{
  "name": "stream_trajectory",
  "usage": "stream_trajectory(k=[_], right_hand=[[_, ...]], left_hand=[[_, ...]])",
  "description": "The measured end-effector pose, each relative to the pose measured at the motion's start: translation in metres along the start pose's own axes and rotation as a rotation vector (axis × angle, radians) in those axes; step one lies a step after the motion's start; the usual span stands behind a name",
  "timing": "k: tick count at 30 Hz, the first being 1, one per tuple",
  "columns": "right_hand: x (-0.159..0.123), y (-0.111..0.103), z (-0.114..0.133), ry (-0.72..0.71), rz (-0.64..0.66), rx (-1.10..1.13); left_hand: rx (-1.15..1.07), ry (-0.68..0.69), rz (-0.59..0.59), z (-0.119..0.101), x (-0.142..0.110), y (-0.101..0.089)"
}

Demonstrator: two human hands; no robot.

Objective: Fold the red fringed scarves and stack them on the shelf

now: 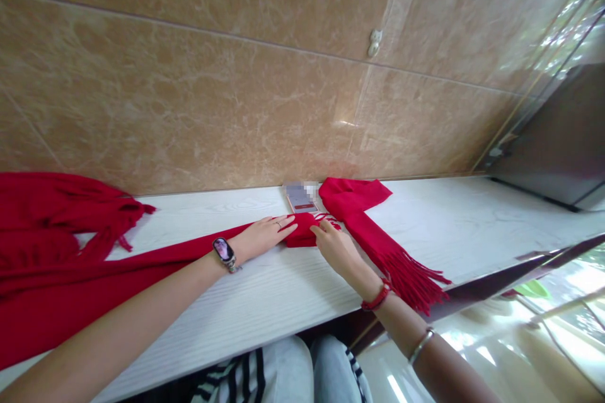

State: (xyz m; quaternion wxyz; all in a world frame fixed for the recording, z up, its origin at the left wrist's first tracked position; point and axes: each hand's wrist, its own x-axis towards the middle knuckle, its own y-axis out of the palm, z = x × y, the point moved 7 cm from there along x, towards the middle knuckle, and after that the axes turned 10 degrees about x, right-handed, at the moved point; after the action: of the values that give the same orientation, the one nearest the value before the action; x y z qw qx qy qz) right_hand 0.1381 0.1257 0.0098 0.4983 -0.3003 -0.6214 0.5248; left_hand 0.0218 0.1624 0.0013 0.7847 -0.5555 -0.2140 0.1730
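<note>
A long red scarf (179, 253) runs along the white table from the left edge to the middle, where its end is narrow and folded. My left hand (265, 238) lies on that end with its fingers stretched out flat. Closed in a pinch, my right hand (338, 249) grips the right edge of the same scarf, and part of its fringe shows just behind the fingers. Beside it lies another red scarf (373, 236), bent at the back, its fringe spreading toward the table's front edge. Whether the two pieces join behind my right hand is hard to see.
A phone (293, 196) with its screen lit lies behind my hands. More red fringed cloth (61, 204) is heaped at the left. A tan tiled wall (212, 101) borders the white table (449, 214), and a dark panel (553, 138) stands at its right end.
</note>
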Motion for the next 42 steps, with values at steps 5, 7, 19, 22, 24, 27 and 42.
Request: stream_trajectory(k=[5,7,19,22,24,27,42], right_hand=[[-0.003,-0.004,-0.012,0.032,-0.007,0.031],[-0.003,-0.006,-0.015,0.034,-0.043,0.050],[-0.023,0.006,-0.021,-0.146,-0.096,0.102],[-0.021,0.006,-0.021,-0.160,-0.093,0.146],[-0.019,0.006,-0.023,-0.135,-0.095,0.173],[-0.016,0.005,-0.027,-0.112,-0.115,0.211],[-0.014,0.019,-0.036,-0.128,-0.048,0.310]], left_hand=[[0.001,0.012,-0.009,-0.007,-0.008,-0.007],[0.003,0.014,-0.022,-0.011,-0.009,-0.009],[-0.040,0.007,0.139,-0.032,-0.014,-0.003],[-0.069,0.008,0.150,-0.034,-0.015,-0.002],[-0.068,0.020,0.130,-0.037,-0.016,-0.006],[-0.031,0.024,0.072,-0.041,-0.017,-0.012],[0.062,-0.032,-0.011,-0.056,-0.023,-0.028]])
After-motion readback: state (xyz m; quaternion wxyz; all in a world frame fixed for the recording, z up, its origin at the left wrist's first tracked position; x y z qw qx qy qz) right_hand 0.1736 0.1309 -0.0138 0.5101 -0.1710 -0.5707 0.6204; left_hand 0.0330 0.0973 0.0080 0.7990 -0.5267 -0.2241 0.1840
